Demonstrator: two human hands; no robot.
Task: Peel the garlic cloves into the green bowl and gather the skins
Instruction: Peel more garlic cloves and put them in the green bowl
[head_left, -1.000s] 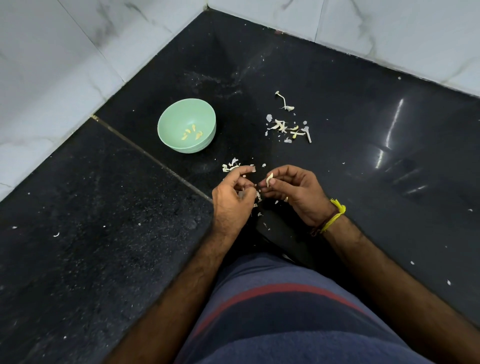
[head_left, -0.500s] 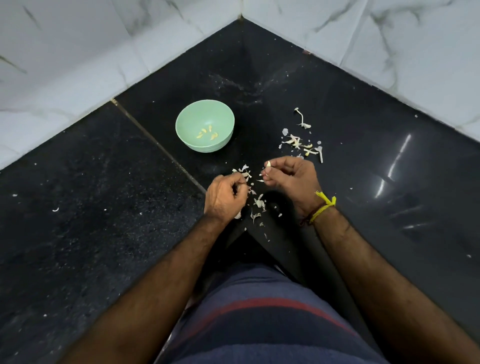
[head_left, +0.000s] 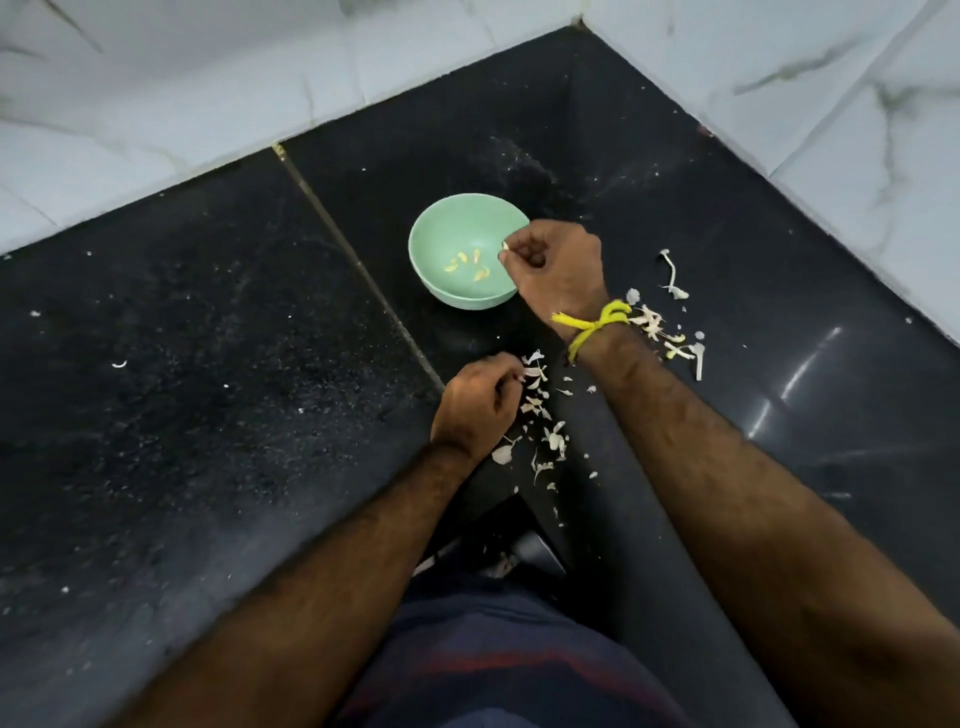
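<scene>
The green bowl (head_left: 441, 275) stands on the black stone counter and holds several peeled garlic cloves (head_left: 467, 262). My right hand (head_left: 556, 267) hovers over the bowl's right rim and pinches a small pale garlic clove (head_left: 503, 245) at its fingertips. My left hand (head_left: 478, 402) stays lower, near the counter, with fingers curled beside a scatter of white garlic skins (head_left: 540, 410); what it holds, if anything, is hidden. A second heap of skins and stalks (head_left: 665, 322) lies right of my right wrist.
The black counter (head_left: 208, 415) runs into a corner of white marble wall tiles (head_left: 156, 104). A seam (head_left: 353, 260) crosses the counter left of the bowl. Small white flecks dot the surface. My lap in dark striped cloth (head_left: 493, 665) fills the bottom.
My right hand has carried the clove from in front of me up and left to the bowl's rim. The left hand stayed by the skins. The camera has tilted and shifted.
</scene>
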